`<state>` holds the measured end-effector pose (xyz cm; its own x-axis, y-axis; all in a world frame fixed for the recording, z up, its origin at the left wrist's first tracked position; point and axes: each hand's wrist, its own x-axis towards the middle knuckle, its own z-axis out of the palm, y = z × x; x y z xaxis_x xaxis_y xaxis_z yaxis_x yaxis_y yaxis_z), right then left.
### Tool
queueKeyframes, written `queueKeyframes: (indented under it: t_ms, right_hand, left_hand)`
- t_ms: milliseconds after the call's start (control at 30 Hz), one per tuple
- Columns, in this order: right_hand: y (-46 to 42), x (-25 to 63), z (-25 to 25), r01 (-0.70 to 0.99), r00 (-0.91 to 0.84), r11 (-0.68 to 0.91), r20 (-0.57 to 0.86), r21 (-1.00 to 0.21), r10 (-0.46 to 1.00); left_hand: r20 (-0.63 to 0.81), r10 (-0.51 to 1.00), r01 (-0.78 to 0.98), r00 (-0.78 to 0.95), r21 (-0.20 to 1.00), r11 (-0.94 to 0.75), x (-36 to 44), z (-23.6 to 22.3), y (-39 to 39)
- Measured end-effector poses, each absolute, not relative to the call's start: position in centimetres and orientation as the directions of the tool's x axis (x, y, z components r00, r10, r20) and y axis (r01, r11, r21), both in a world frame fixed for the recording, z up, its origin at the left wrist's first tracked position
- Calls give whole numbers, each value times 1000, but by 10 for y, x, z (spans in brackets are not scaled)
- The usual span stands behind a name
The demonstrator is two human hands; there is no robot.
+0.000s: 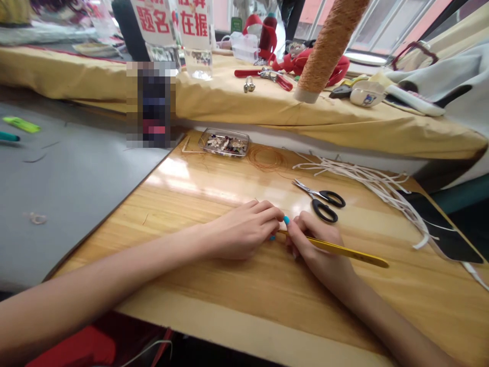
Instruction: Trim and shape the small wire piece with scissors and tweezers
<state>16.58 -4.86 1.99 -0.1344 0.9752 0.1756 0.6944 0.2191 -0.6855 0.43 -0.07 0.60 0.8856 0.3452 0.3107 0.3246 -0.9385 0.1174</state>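
Observation:
My right hand (pixel 317 242) is closed around slim yellow tweezers (pixel 351 253), whose rounded end sticks out to the right past the palm. Their other end runs toward my left hand (pixel 244 229), which rests on the wooden board (pixel 160 285) with its fingers curled in a pinch. Whatever sits between the left fingertips is hidden or too small to make out. The fingertips of both hands almost meet. Just beyond my right hand lie black-handled scissors (pixel 314 193), blades slightly apart and pointing away to the left.
Toward the board's back edge are a clear tray (pixel 247 145) of small beads, a coil of thin copper-coloured wire (pixel 263 159) and a bundle of white cords (pixel 355 171). A yellow-clothed shelf (pixel 237 109) behind bears red-handled pliers (pixel 267 75) and a twine-wrapped post (pixel 328 46).

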Motion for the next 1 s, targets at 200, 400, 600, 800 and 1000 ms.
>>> queueKeyframes:
  t_ms: [200, 400, 600, 800, 1000]
  right_hand:
    - [-47, 166, 20, 567, -80, 112, 81, -816, 994]
    - [-46, 165, 19, 535, -62, 81, 56, -841, 996]
    - [-47, 161, 20, 727, -124, 195, 153, -659, 980]
    - [-49, 157, 19, 760, -159, 258, 214, -596, 964]
    - [-47, 166, 18, 724, -273, 330, 188, -605, 944]
  left_hand:
    - [374, 352, 383, 858, -9, -924, 4, 7, -6]
    - [369, 374, 395, 851, 20, -918, 4, 3, -5]
    - [354, 382, 381, 854, 75, -922, 4, 0, -2]
    - [352, 384, 364, 854, 125, -923, 4, 3, -2]
    - [399, 403, 384, 824, 129, -914, 0, 11, -12]
